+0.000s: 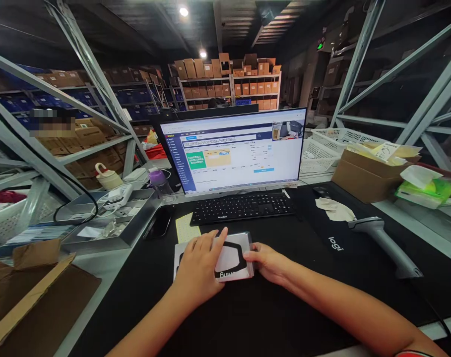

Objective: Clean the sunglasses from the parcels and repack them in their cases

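A flat white box (234,263) with a black outlined shape and partly hidden lettering is on the black desk mat, in front of the keyboard. My left hand (201,260) lies across its left part and grips it, fingers reaching to the far edge. At the right end, my right hand (266,260) holds the side of the box, its thumb at the near corner. A yellow sheet (188,229) with rows of small marks lies just behind the box. The left hand covers much of the box's printing.
Behind are a black keyboard (243,207) and a lit monitor (232,153). To the right lie a grey barcode scanner (385,243), a mouse (321,192) and a cardboard box (366,173). On the left are a phone (161,221), a grey tray (109,238) and an open carton (35,292).
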### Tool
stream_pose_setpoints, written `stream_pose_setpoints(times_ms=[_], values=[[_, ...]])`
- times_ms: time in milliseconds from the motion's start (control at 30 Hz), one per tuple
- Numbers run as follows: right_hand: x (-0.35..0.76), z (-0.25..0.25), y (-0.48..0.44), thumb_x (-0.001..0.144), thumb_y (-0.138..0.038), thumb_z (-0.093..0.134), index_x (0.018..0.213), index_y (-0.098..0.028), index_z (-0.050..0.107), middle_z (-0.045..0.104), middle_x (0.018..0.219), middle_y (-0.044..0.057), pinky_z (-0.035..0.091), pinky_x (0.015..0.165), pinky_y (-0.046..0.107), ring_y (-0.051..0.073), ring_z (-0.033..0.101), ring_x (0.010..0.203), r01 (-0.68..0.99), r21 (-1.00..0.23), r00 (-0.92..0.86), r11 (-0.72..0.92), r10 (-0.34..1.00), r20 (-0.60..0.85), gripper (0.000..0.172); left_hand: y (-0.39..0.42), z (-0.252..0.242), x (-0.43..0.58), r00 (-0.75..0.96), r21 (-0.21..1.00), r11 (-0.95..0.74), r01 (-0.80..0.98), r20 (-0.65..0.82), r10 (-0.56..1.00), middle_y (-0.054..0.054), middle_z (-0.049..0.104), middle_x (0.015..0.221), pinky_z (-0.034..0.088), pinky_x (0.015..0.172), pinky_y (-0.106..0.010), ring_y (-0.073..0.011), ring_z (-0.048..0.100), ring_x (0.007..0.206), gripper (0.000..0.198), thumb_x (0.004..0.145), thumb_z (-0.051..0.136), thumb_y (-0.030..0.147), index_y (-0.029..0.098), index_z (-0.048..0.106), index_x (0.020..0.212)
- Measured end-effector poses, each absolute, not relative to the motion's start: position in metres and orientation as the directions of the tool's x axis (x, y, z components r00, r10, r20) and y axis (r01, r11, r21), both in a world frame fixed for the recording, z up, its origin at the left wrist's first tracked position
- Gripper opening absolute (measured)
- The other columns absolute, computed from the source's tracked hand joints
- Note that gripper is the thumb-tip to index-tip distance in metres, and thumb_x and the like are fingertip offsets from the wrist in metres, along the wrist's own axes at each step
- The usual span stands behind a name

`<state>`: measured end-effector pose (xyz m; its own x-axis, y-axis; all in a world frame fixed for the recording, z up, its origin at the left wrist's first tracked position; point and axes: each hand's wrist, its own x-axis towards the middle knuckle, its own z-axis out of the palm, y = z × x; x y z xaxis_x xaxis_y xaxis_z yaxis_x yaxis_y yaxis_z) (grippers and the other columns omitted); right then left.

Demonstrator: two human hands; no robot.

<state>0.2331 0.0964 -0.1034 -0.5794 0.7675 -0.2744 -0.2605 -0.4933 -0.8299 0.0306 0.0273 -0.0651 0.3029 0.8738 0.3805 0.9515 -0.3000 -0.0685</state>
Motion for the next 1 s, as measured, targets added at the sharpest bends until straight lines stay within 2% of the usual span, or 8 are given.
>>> stream_pose_setpoints(times_ms=[133,367,467,567,667,800,933,1000], values=[[0.25,-0.098,0.119,0.046,-0.044,0.089,0.076,-0.016,0.066,0.074,0.083,0.01,0.049,0.094,0.044,0.033,0.067,0.099,-0.224,-0.828,-0.605,-0.514,0.739,-0.295,0.047,0.034,-0.057,0.003,0.269,-0.023,-0.272,0.962,0.261,0.927,-0.014,0.056,0.135,0.039,0.108,-0.047,-0.0326,0.052,0.126,0.1,0.068,0.072,0.029,0.022,0.026,0.156],[0.331,-0.093,0.156,0.06,-0.046,0.081,0.097,-0.018,0.07,0.074,0.103,0.011,0.049,0.099,0.044,0.03,0.064,0.11,-0.095,-0.87,-0.502,-0.483,0.778,-0.377,0.048,0.043,-0.047,-0.014,0.242,0.047,-0.248,0.968,0.106,0.964,-0.014,0.05,0.144,0.037,0.112,-0.045,-0.0322,0.048,0.132,0.106,0.061,0.076,0.03,0.023,0.029,0.156],[0.364,-0.092,0.16,0.067,-0.051,0.079,0.102,-0.017,0.07,0.072,0.104,0.012,0.053,0.093,0.042,0.029,0.063,0.107,0.004,-0.897,-0.451,-0.442,0.8,-0.395,0.05,0.053,-0.048,-0.016,0.263,0.089,-0.268,0.959,0.073,0.962,-0.013,0.05,0.146,0.035,0.115,-0.046,-0.0323,0.047,0.134,0.108,0.06,0.077,0.034,0.024,0.029,0.156],[0.383,-0.091,0.157,0.074,-0.054,0.075,0.098,-0.019,0.068,0.067,0.095,0.009,0.057,0.078,0.037,0.025,0.061,0.096,0.134,-0.918,-0.335,-0.374,0.854,-0.397,0.044,0.063,-0.055,-0.027,0.254,0.137,-0.261,0.955,0.068,0.965,-0.013,0.05,0.148,0.035,0.116,-0.048,-0.0339,0.047,0.136,0.104,0.061,0.079,0.041,0.025,0.035,0.154],[0.388,-0.091,0.151,0.077,-0.057,0.072,0.094,-0.022,0.065,0.058,0.086,0.004,0.058,0.065,0.033,0.021,0.055,0.084,0.264,-0.918,-0.239,-0.296,0.902,-0.359,0.041,0.064,-0.064,-0.047,0.224,0.189,-0.233,0.954,0.067,0.972,-0.015,0.048,0.15,0.035,0.116,-0.05,-0.0355,0.046,0.138,0.099,0.063,0.078,0.042,0.023,0.039,0.152],[0.388,-0.089,0.152,0.078,-0.053,0.071,0.096,-0.023,0.062,0.054,0.081,0.002,0.054,0.055,0.029,0.021,0.053,0.08,0.388,-0.9,-0.214,-0.199,0.93,-0.298,0.036,0.047,-0.068,-0.083,0.188,0.339,-0.209,0.917,0.094,0.978,-0.014,0.048,0.151,0.036,0.117,-0.047,-0.0326,0.048,0.138,0.089,0.066,0.075,0.032,0.021,0.044,0.148],[0.391,-0.085,0.162,0.082,-0.053,0.064,0.106,-0.023,0.06,0.063,0.089,0.005,0.055,0.06,0.034,0.024,0.06,0.083,0.514,-0.849,-0.19,-0.122,0.949,-0.252,0.039,0.019,-0.064,-0.124,0.099,0.418,-0.162,0.894,0.169,0.981,-0.012,0.052,0.148,0.038,0.115,-0.05,-0.035,0.049,0.136,0.083,0.066,0.078,0.036,0.025,0.05,0.143],[0.389,-0.073,0.157,0.083,-0.053,0.062,0.111,-0.021,0.059,0.066,0.103,0.01,0.057,0.07,0.04,0.028,0.064,0.091,0.633,-0.773,-0.165,0.044,0.983,-0.079,0.042,0.004,-0.068,-0.14,0.024,0.465,-0.117,0.877,0.201,0.979,-0.01,0.052,0.148,0.039,0.114,-0.051,-0.0353,0.049,0.136,0.083,0.066,0.078,0.037,0.028,0.049,0.143]])
